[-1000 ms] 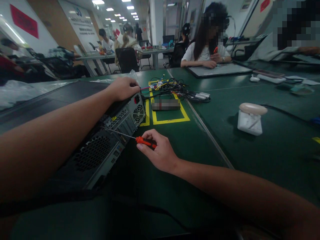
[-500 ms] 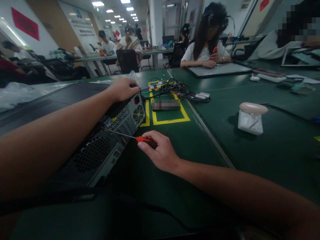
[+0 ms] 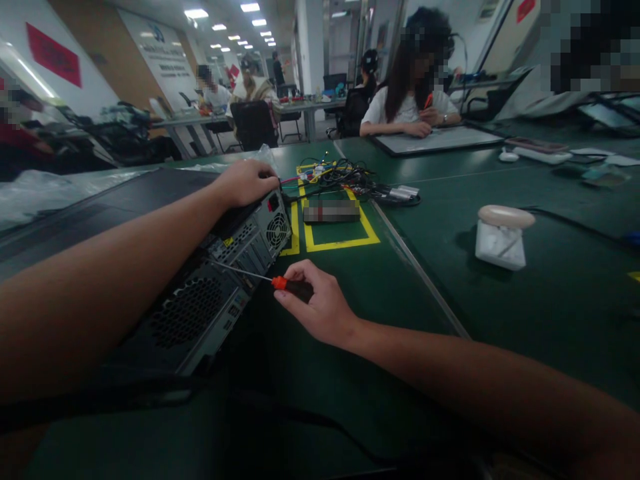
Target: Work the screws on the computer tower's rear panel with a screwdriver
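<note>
A black desktop computer case (image 3: 200, 313) lies on its side at the left, its grey back panel with vents and ports facing me. My left hand (image 3: 247, 181) grips the case's far top corner, fingers curled over the edge and partly hidden. In my right hand (image 3: 320, 303) is a screwdriver (image 3: 295, 288) with an orange and black handle, held between thumb and fingers. Its thin shaft points left, and the tip meets the back panel near the slot covers. What exactly the tip touches is too small to make out.
Behind the case lie tangled cables (image 3: 350, 175) and a dark blurred block (image 3: 331, 211) by yellow tape marks (image 3: 343, 247). A white earphone case (image 3: 500, 247) stands open at the right. Across the green table (image 3: 425, 220) a co-worker (image 3: 413, 100) sits over a flat panel (image 3: 443, 139).
My right fingers have shifted slightly on the screwdriver, and more of its dark handle shows. The tip stays at the same spot. My left hand and the case are nearly unmoved.
</note>
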{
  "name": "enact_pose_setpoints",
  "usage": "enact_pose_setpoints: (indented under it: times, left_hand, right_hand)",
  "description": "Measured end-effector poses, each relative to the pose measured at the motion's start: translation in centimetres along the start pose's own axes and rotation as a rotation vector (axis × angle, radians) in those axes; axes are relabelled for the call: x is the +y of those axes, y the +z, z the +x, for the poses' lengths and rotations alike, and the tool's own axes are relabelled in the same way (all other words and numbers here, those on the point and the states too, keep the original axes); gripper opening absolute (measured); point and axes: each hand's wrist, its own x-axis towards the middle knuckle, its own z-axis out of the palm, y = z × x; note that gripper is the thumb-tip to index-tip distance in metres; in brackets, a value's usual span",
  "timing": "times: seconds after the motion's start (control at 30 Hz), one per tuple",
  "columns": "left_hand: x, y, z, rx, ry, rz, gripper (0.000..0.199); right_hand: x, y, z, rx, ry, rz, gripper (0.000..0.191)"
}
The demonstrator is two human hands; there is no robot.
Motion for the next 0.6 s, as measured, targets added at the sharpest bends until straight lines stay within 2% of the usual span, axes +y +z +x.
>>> enact_pose_setpoints:
  times: [0.6]
  left_hand:
    - [-0.19, 0.12, 0.21, -0.001, 0.026, -0.001, 0.056]
  right_hand:
    - [0.24, -0.01, -0.01, -0.002, 0.037, 0.013, 0.022]
